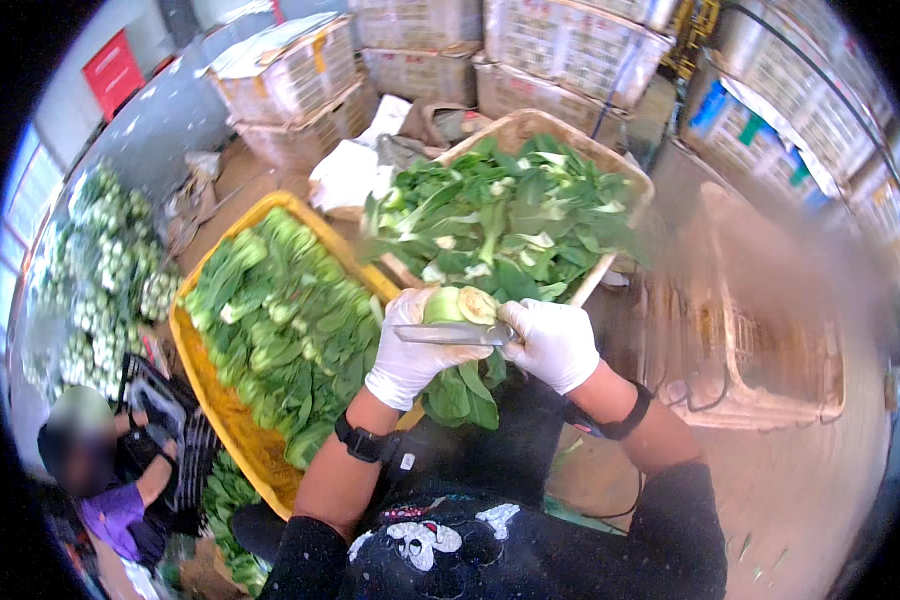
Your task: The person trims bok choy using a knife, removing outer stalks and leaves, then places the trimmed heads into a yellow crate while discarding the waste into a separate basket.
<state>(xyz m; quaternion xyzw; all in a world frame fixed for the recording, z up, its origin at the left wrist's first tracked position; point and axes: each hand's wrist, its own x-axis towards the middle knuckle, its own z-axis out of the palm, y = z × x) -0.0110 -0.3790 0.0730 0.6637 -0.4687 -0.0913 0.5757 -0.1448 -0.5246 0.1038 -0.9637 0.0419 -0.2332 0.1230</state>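
My left hand point(410, 361), in a white glove, grips a head of bok choy point(442, 307) with its pale cut base turned up and its green leaves hanging below my wrist. In my gloved right hand point(555, 341) is a knife point(450, 334); its blade lies flat across the near side of the stem base, pointing left. The knife's handle is hidden inside my fingers. Just beyond my hands, a pale plastic crate point(637, 176) holds loose leaves and trimmings point(510, 217). To the left, a yellow crate point(270, 469) bears many heads of bok choy point(292, 322).
Stacked boxes point(292, 75) stand at the back. On the right are stacked pale plastic crates point(765, 390), partly blurred. A heap of bagged greens point(105, 285) lies far left. At lower left, a person point(124, 510) in a purple top handles black crates point(184, 442).
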